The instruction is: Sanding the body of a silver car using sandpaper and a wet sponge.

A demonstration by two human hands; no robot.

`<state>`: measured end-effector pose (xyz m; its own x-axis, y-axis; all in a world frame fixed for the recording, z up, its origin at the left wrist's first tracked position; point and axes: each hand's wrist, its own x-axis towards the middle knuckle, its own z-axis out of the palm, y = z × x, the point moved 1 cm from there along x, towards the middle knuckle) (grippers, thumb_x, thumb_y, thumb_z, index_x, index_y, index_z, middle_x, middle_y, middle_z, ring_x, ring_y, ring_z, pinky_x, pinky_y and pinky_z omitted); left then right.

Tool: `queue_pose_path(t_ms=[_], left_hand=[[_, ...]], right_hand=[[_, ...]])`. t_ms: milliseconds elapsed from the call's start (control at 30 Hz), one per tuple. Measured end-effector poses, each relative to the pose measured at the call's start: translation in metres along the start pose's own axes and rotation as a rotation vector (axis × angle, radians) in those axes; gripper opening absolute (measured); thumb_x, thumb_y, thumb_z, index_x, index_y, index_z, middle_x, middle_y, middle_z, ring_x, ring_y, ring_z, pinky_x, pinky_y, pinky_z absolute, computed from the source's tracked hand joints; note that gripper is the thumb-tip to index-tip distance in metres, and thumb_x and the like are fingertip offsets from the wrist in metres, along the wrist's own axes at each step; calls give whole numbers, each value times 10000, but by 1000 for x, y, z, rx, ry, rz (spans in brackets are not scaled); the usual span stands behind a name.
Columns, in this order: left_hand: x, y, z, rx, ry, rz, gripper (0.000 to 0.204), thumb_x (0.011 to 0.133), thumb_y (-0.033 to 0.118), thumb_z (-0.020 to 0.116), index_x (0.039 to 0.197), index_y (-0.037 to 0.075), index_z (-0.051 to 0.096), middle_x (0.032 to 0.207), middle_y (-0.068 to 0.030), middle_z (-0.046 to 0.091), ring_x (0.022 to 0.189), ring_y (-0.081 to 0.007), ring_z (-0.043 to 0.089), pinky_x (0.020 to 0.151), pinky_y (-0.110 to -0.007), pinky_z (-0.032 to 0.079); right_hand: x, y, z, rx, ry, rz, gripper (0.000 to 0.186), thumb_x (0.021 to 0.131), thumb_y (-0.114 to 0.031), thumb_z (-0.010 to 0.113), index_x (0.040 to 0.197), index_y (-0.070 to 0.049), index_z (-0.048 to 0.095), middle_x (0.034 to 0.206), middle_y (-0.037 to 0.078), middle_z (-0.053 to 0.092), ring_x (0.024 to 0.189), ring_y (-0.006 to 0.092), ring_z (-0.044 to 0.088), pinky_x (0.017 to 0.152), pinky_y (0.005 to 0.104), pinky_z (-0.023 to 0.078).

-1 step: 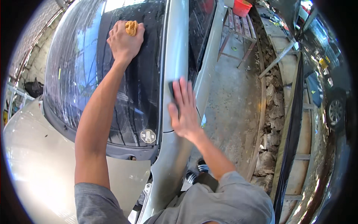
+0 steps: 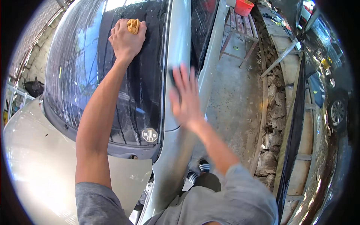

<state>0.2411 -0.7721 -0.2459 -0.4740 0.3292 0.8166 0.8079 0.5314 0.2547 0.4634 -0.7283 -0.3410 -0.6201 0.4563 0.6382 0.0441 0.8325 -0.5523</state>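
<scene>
My left hand rests on the dark windshield of a silver car, closed round a crumpled yellow-orange cloth. The cloth bulges out between thumb and fingers. On the silver pillar beside the glass, my right hand presses a dark flat pad with its fingers stretched along it. Most of the pad is hidden under the palm, and motion blurs the hand. Whitish streaks mark the left part of the glass, and an octagonal sticker sits at its lower corner.
The silver hood spreads at lower left. To the right, a slatted bench carries a red bucket on the concrete floor. Rough stones border that floor. A car wheel shows at far right.
My right hand has slid a little farther up the pillar, taking the dark pad along. The left hand with the cloth stays nearly in place.
</scene>
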Motion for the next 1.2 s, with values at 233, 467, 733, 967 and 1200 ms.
queue_pose_path(t_ms=[233,467,733,967,1200], left_hand=[[1,-19,0,8,22,51,581,854,545,645,1156,49,633,1255,-163,623,1193,-379,552,1016,-492,401],[-3,17,7,-116,-12,13,424,857,445,651,1036,61,621,1119,-162,617,1116,-367,562,951,-490,418],[-7,5,1,-91,37,12,491,839,459,698,1123,63,636,1310,-175,581,1249,-354,510,1038,-485,368],[-8,-2,-5,-63,-16,-33,501,840,445,699,1135,46,626,1351,-218,540,1272,-374,482,1050,-497,356],[-2,21,10,-145,9,-8,485,837,438,703,1110,43,630,1327,-194,562,1252,-377,495,1045,-497,361]], right_hand=[[-98,-81,0,-214,-230,117,599,996,-322,455,1552,-156,305,1623,136,216,1439,515,192,1155,629,178],[-28,-29,-13,-183,-13,198,628,986,-308,479,1564,-166,277,1639,121,183,1452,487,197,1139,647,197],[5,-9,0,-144,7,28,628,990,-295,485,1546,-83,282,1618,161,208,1445,515,176,1195,568,181],[-68,-38,4,-194,-174,-27,641,968,-244,509,1546,-78,288,1615,190,192,1431,565,136,1194,580,161],[124,36,-19,-58,83,89,597,1025,-341,418,1538,-65,287,1617,188,187,1444,500,204,1175,591,200]])
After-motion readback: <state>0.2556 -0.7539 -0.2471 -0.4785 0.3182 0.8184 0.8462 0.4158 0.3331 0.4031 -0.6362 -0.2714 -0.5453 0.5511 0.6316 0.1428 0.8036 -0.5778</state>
